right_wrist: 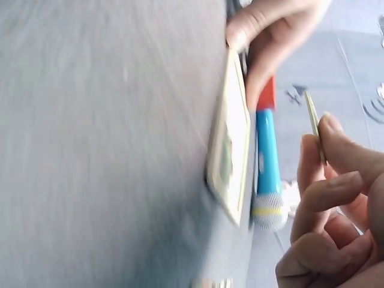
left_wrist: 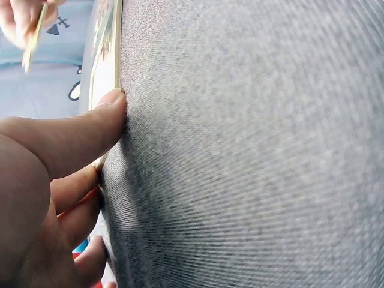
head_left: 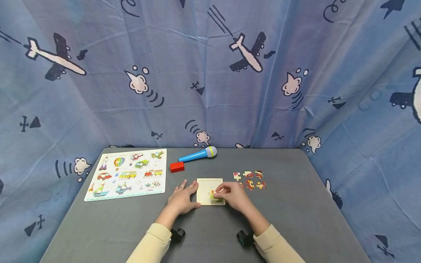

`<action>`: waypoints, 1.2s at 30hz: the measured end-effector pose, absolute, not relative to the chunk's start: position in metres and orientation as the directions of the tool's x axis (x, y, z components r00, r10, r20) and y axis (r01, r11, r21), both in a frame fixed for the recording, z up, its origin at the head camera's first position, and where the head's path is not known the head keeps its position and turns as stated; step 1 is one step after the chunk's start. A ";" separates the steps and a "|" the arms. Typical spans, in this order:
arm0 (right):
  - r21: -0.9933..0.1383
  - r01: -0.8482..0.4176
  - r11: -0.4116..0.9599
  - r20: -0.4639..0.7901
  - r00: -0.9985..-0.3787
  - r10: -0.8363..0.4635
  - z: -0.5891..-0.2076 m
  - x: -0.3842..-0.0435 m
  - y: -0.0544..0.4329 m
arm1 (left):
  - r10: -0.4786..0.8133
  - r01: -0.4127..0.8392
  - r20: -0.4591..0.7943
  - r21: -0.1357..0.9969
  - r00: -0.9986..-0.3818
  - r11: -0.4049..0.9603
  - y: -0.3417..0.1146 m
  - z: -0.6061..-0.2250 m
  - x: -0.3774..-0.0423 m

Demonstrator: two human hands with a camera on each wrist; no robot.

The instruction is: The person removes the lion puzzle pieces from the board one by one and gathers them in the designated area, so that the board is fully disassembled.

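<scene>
A small pale wooden puzzle tray (head_left: 203,185) lies flat on the grey table. My left hand (head_left: 182,200) rests at its left side, fingers spread and fairly straight, the thumb touching the near left corner. Over the tray's right half, my right hand (head_left: 232,194) pinches a thin puzzle piece (right_wrist: 312,114) between thumb and index finger. That piece is held edge-on and clear of the tray in the right wrist view, so its picture is hidden. A greenish patch (right_wrist: 226,161), blurred, shows inside the tray.
Several loose puzzle pieces (head_left: 250,184) lie right of the tray. Behind it are a red block (head_left: 177,167) and a blue toy microphone (head_left: 195,155). A white board with vehicle pictures (head_left: 131,184) lies at the left. A patterned curtain (head_left: 204,73) surrounds the table.
</scene>
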State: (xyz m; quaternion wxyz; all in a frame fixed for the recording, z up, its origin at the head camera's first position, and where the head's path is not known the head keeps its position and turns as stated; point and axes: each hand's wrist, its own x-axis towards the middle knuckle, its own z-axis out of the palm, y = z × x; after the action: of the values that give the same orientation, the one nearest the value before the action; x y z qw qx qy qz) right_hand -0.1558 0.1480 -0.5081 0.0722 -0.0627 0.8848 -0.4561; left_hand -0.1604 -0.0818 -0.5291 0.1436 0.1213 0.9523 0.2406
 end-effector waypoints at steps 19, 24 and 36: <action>-0.778 0.104 0.619 -0.116 -0.993 0.021 -0.517 -0.152 0.258 | 0.292 0.151 -0.224 0.490 -0.930 0.858 -0.081 -0.530 -0.161; -0.751 0.122 0.649 -0.134 -0.991 0.032 -0.523 -0.152 0.270 | 0.290 0.146 -0.227 0.496 -0.930 0.856 -0.082 -0.530 -0.162; -0.635 0.124 0.763 -0.120 -0.991 0.061 -0.531 -0.153 0.272 | 0.290 0.144 -0.231 0.497 -0.929 0.856 -0.081 -0.530 -0.162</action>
State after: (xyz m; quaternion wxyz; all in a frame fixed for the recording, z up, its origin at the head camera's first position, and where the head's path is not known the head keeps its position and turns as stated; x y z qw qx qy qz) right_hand -0.1532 0.2722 -0.5315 0.0460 0.0495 0.9376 -0.3410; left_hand -0.1615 -0.0814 -0.5299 0.1503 0.1140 0.9514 0.2434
